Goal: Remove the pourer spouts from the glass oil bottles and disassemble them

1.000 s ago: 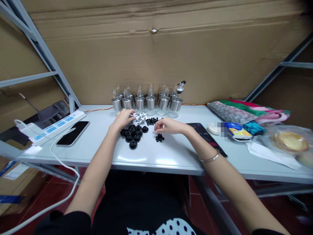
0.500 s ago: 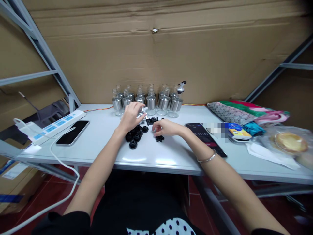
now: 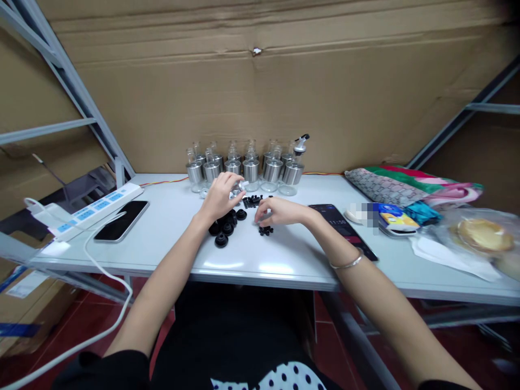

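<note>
My left hand (image 3: 222, 196) is curled around a white plastic spout piece (image 3: 242, 185), which shows between thumb and fingertips; other pale pieces partly hide behind the hand. Below it lies a heap of black round stoppers (image 3: 227, 228), some covered by the wrist. My right hand (image 3: 277, 211) hovers low over the table with thumb and fingertips pinched together; what they hold, if anything, is hidden. Small black caps (image 3: 266, 231) lie just under this hand, and small black parts (image 3: 252, 201) lie beyond it, between the two hands.
Glass bottles with steel sleeves (image 3: 251, 171) stand in rows at the back; one carries a white pourer (image 3: 300, 144). A phone with a running timer (image 3: 341, 230) lies right, near cloth (image 3: 410, 184) and a bagged pastry (image 3: 483, 234). Left are a power strip (image 3: 97, 210) and another phone (image 3: 122, 221).
My left hand has shifted slightly down and right, with the white piece still at its fingers. My right hand stays nearly in place, fingers still pinched.
</note>
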Motion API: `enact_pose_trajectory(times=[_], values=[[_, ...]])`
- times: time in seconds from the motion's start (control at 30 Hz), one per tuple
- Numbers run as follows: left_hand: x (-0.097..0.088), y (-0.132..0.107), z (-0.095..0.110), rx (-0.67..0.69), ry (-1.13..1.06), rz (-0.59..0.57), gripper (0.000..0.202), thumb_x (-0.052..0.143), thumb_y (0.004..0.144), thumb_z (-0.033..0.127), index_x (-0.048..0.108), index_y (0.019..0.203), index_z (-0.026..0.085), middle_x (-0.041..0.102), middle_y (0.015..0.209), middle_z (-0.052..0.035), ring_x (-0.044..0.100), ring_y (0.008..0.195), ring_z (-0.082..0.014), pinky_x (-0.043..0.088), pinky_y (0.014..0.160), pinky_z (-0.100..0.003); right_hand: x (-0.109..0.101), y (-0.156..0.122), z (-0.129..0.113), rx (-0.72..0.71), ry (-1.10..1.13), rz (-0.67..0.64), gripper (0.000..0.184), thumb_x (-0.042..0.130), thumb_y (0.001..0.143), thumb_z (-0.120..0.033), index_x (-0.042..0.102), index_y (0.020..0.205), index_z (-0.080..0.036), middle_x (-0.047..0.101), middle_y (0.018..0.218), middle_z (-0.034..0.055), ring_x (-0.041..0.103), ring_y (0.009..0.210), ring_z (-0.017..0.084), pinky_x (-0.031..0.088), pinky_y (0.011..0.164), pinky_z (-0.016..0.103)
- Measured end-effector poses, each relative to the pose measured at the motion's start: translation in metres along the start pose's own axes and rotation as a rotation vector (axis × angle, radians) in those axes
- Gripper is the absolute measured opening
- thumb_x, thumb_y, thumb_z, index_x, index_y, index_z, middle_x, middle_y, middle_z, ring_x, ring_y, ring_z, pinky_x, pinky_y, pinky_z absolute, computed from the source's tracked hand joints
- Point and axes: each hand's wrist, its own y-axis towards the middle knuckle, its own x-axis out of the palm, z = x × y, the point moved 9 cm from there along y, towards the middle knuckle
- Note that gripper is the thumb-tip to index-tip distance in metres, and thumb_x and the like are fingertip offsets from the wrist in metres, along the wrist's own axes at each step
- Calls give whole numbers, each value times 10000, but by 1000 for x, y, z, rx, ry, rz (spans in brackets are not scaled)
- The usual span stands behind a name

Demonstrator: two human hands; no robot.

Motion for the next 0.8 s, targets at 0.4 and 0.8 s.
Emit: enact_pose_trajectory(times=[0.4, 0.8], values=[[1, 0, 3, 24, -25, 5, 264, 581, 826, 221, 515, 1078, 181, 576, 1053, -78, 512, 1006, -226, 434, 903, -355, -4, 8, 2, 0, -74, 180, 162, 556, 749, -97, 712, 769, -137, 675, 778, 56, 565, 702, 155, 411, 692, 257], [4, -1, 0, -15, -175, -12, 237, 601, 773, 149, 517, 993, 178, 526, 986, -46, 559, 850, -154, 465, 809, -277, -4, 6, 12, 60, -46, 136, 130, 644, 728, -169, 736, 817, -146, 703, 754, 49, 603, 691, 161, 436, 650, 244]])
